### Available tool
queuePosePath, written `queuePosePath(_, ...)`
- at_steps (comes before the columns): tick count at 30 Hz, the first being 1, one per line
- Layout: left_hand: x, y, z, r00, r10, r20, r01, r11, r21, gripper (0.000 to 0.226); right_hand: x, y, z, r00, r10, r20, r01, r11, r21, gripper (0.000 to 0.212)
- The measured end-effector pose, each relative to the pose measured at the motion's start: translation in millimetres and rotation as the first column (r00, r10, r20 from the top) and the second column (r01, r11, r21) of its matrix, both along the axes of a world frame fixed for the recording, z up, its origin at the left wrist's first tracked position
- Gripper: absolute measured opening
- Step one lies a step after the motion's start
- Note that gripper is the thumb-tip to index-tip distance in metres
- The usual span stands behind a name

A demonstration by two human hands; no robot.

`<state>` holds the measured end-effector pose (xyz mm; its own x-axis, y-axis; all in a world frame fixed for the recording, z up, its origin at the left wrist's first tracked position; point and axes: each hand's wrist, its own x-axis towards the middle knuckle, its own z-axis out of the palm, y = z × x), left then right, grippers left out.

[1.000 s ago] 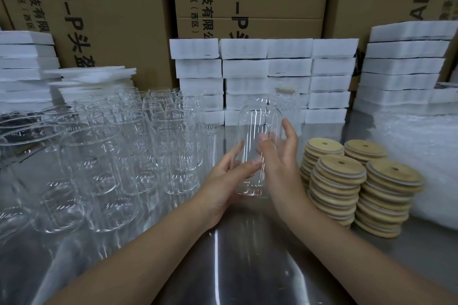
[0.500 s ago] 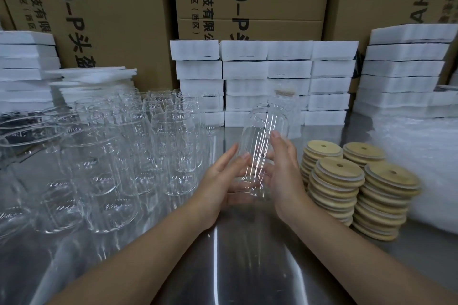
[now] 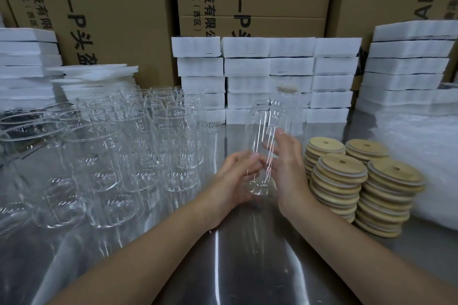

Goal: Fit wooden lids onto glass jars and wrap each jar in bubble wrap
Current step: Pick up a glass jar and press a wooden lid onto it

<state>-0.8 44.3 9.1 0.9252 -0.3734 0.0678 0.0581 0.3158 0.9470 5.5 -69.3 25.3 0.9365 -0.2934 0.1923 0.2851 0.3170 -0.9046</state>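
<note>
The person is holding one glass jar (image 3: 270, 119) up off the steel worktop (image 3: 223, 267), about mid-scene and leaning slightly, with no lid on it. The left hand (image 3: 235, 176) is taking the lower part of the jar, its grip closed with the fingers curling round the glass near the base. The right hand (image 3: 290, 171) is lying against the jar's right side, its grip loose, the fingers nearly straight and pressing rather than wrapping. The jar is looking thin-walled, stiff and light, and it is likely to be slick under bare skin and quick to chip at the rim. The body below the shoulder seems the safest place to hold it, with the mouth left free for a lid. The wooden lids (image 3: 342, 168) are sitting in four stacks just to the right of the hands. They look light and rigid, each with a small hole, and should lift easily by the edge from the top of a stack. The bubble wrap (image 3: 421, 156) is lying farther right, soft and bulky. A crowd of bare jars (image 3: 119, 151) is standing close together on the left, so any reach that way is risking a knock.
</note>
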Motion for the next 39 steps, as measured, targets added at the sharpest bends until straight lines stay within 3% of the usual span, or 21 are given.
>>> queuePosePath(3,-3.7,-1.0,-1.9,0.989,0.035,0.145,-0.056,0.988,0.142,0.09,-2.6,3.2,1.2,0.996,-0.062,0.057,0.064,0.997,-0.041,0.044)
queuePosePath(8,-5.4,0.2,1.7,0.981,0.048,0.189,-0.077,0.986,0.15,0.084,-4.4,4.9,2.4,0.992,-0.101,0.078,0.105,0.993,-0.049,0.045)
queuePosePath(16,-6.0,-0.6,3.8,0.986,0.125,0.114,-0.131,0.99,0.044,0.1,-4.0,0.6,6.7,0.995,-0.083,0.045,0.084,0.996,-0.008,0.055)
queuePosePath(22,-2.7,3.7,3.7,0.997,0.05,0.057,-0.05,0.999,0.009,0.057,-5.1,-4.6,7.6,0.998,0.053,-0.021,-0.052,0.998,0.045,0.06)
queuePosePath(30,9.4,11.3,0.7,0.992,-0.123,-0.029,0.123,0.992,0.0,0.059,-8.0,-2.9,11.3,0.99,0.139,-0.011,-0.138,0.985,0.099,0.072)
queuePosePath(35,12.5,12.8,-0.6,0.988,-0.154,-0.019,0.155,0.987,0.036,0.049,-14.3,1.7,12.7,0.996,0.09,-0.028,-0.092,0.993,-0.075,0.088)
queuePosePath(39,8.8,9.2,-4.5,0.99,-0.125,0.069,0.123,0.992,0.038,0.051,-20.7,3.3,17.8,0.995,0.043,0.09,0.003,0.889,-0.459,0.089)
